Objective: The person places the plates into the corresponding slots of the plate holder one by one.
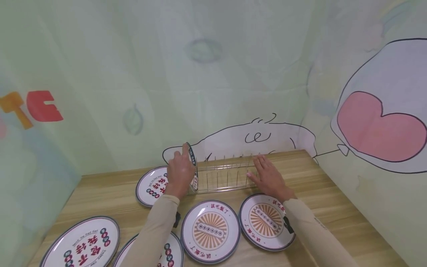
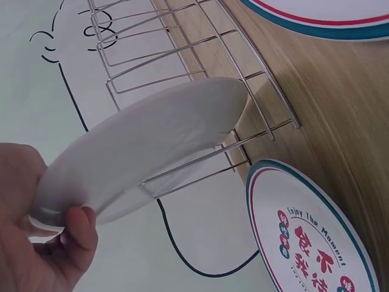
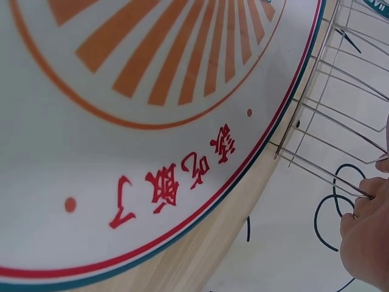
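Observation:
My left hand (image 1: 180,172) grips the rim of a white plate (image 2: 152,134) between thumb and fingers. That plate stands on edge, slightly tilted, in the left end of a wire dish rack (image 1: 227,189). Its pale underside faces the left wrist camera. At the rack's other end, my right hand (image 1: 268,178) holds the end wires, with fingertips around them in the right wrist view. A patterned plate (image 1: 150,193) lies flat just left of the rack, partly behind my left hand. Two plates with orange sunburst prints, a middle one (image 1: 211,231) and a right one (image 1: 267,222), lie in front.
Another plate (image 1: 83,244) lies at the table's front left, and one more plate (image 1: 173,252) is partly covered by my left forearm. A printed curtain (image 1: 207,92) hangs behind the wooden table (image 1: 320,193), close to the rack's back.

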`<state>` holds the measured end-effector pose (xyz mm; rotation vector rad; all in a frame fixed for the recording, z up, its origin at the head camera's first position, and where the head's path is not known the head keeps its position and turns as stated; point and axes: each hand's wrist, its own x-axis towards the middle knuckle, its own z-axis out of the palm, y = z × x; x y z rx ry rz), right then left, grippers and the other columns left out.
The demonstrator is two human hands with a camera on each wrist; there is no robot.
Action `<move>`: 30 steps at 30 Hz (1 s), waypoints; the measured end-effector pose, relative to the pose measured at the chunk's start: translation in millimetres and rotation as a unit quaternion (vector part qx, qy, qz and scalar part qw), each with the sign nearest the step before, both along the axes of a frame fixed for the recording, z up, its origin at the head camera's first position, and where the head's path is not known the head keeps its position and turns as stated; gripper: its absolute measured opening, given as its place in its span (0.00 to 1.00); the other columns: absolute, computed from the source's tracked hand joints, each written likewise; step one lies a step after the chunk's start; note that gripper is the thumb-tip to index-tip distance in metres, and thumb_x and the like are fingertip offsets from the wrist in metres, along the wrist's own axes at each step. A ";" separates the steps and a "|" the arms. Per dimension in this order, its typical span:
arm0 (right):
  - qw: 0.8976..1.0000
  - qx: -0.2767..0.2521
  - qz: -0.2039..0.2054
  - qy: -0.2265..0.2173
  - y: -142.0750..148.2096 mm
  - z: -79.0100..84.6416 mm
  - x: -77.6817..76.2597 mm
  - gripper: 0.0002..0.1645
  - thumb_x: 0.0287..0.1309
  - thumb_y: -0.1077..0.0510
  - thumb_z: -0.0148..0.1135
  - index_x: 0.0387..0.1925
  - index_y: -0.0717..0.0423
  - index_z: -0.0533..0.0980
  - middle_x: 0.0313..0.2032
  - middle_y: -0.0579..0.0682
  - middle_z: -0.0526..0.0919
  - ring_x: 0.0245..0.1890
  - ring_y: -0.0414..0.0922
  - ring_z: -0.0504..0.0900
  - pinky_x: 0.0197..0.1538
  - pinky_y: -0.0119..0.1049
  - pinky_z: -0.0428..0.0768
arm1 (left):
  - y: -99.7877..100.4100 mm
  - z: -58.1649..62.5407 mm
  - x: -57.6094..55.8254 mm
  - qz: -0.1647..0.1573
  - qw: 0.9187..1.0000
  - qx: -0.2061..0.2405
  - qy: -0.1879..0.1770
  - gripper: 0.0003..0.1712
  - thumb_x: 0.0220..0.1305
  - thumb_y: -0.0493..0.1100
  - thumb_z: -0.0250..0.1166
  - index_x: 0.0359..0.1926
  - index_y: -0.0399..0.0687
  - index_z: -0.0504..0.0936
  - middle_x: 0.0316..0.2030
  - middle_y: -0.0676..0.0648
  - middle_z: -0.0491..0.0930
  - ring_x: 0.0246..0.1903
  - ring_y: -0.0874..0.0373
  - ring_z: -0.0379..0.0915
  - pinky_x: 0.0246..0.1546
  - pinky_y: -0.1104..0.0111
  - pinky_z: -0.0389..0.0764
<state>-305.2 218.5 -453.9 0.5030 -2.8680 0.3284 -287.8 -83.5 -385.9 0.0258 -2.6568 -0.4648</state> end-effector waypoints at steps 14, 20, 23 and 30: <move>1.000 -0.004 -0.005 0.000 -0.6 -4.7 1.1 0.45 0.72 0.37 0.47 0.75 0.64 0.55 0.76 0.65 0.53 0.77 0.61 0.52 0.77 0.55 0.52 | -35.8 18.2 45.8 0.007 0.979 0.185 0.086 0.34 0.73 0.50 0.55 0.74 0.42 0.58 0.45 0.28 0.79 0.42 0.32 0.78 0.43 0.43 0.78; 1.000 0.000 -0.003 -0.001 -4.4 -3.8 3.6 0.44 0.72 0.39 0.49 0.75 0.65 0.55 0.76 0.66 0.53 0.77 0.62 0.52 0.77 0.55 0.53 | -107.0 25.2 92.7 0.099 0.978 0.181 0.033 0.30 0.72 0.49 0.54 0.68 0.38 0.67 0.30 0.36 0.79 0.30 0.40 0.73 0.32 0.52 0.70; 1.000 0.007 0.000 0.004 -7.6 -3.2 2.0 0.44 0.72 0.38 0.48 0.75 0.64 0.54 0.76 0.65 0.53 0.77 0.61 0.52 0.77 0.55 0.54 | -154.3 20.6 112.2 0.140 0.975 0.158 -0.062 0.34 0.72 0.51 0.52 0.70 0.33 0.62 0.42 0.29 0.77 0.41 0.33 0.72 0.39 0.46 0.72; 1.000 -0.005 0.008 0.008 -10.7 -3.1 0.4 0.44 0.73 0.39 0.47 0.76 0.64 0.53 0.76 0.65 0.52 0.77 0.61 0.52 0.77 0.55 0.54 | -248.6 -17.1 146.6 0.224 0.927 0.145 -0.264 0.45 0.70 0.50 0.52 0.74 0.28 0.41 0.58 0.12 0.49 0.58 0.17 0.46 0.54 0.30 0.59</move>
